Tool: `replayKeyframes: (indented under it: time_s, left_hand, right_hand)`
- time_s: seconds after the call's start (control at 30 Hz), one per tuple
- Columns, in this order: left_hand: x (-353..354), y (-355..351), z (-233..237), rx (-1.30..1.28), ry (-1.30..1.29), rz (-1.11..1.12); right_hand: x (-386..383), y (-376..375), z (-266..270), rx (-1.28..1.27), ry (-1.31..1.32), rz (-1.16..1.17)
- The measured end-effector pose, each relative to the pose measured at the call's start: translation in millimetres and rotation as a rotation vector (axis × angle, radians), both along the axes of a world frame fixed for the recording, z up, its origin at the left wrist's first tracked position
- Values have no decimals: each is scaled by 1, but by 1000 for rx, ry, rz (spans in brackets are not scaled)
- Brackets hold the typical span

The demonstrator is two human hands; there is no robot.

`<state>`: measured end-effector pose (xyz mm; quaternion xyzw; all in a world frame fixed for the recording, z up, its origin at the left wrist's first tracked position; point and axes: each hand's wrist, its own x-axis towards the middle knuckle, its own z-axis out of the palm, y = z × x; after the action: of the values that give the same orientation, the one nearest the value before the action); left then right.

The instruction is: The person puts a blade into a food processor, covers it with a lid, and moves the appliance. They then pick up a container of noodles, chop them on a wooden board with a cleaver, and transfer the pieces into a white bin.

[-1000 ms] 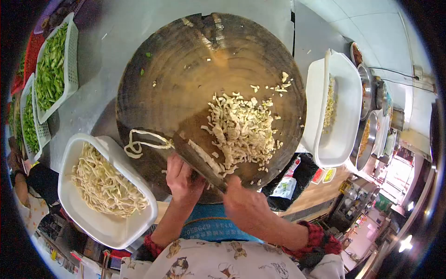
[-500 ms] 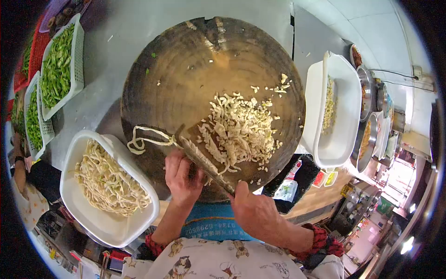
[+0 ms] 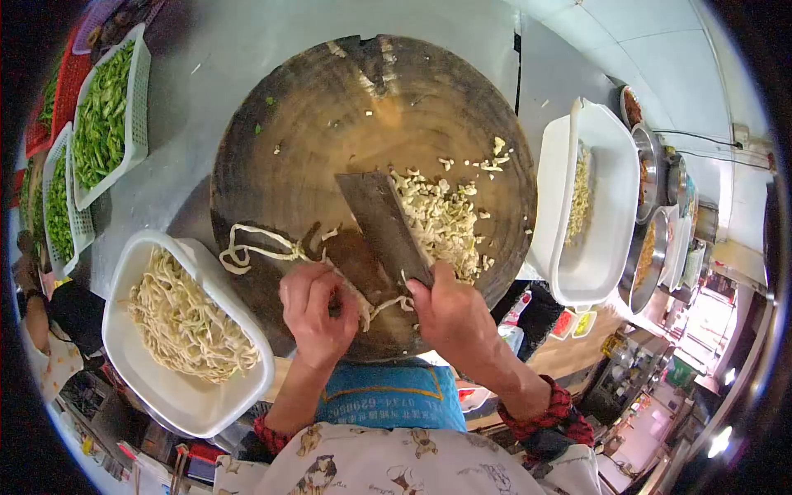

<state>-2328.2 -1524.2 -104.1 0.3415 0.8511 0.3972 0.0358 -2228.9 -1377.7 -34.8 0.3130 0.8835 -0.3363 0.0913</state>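
My right hand (image 3: 454, 318) grips the handle of a cleaver (image 3: 385, 223). The dark, wide blade is tilted and lies against the left side of a pile of chopped pale vegetable (image 3: 450, 223). My left hand (image 3: 318, 313) has its fingers curled over long pale vegetable strips (image 3: 363, 309) near the front of a round wooden chopping block (image 3: 289, 181). A loop of strip (image 3: 239, 256) sticks out past the fingers toward the block's left edge. The part under my fingers is hidden.
At left stands a white tub (image 3: 124, 363) of long pale strips; at right, another white tub (image 3: 610, 256) holds chopped bits. Baskets of cut green vegetables (image 3: 103, 115) are at far left, metal bowls (image 3: 652, 256) at far right. Another person's arm (image 3: 35, 318) shows at the left edge.
The cleaver has moved up and right from beside my left hand, and its blade now lies against the chopped pile, which is pushed rightward. My left hand stays nearly in place.
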Motion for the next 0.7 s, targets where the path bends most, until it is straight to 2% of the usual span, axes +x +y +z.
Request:
replayKeyframes:
  time_s: [0.03,0.07,0.13,0.2,0.27,0.37,0.43,0.5,0.57,0.7]
  left_hand:
    - [-6,7,6,10,126,-1]
    - [-12,12,13,7,125,-1]
    - [-20,19,22,-255,233,11]
    - [-15,8,6,-278,171,-16]
    - [-5,0,2,-300,1,-53]
    - [18,-3,0,-290,0,-7]
    - [34,4,9,-295,-19,21]
    - [48,14,13,-303,-39,56]
    - [60,21,9,-470,15,111]
    - [64,29,6,-452,38,162]
  right_hand:
    - [3,5,3,0,3,0]
    - [7,7,8,-18,43,-17]
    - [15,14,20,-42,81,-30]
    - [21,21,33,-96,183,-12]
    - [30,23,45,-56,131,61]
    - [48,17,49,-10,6,153]
    - [55,17,49,-111,-60,128]
    - [59,19,48,-111,-61,105]
    - [61,20,45,-112,-61,81]
    - [61,24,44,-110,8,87]
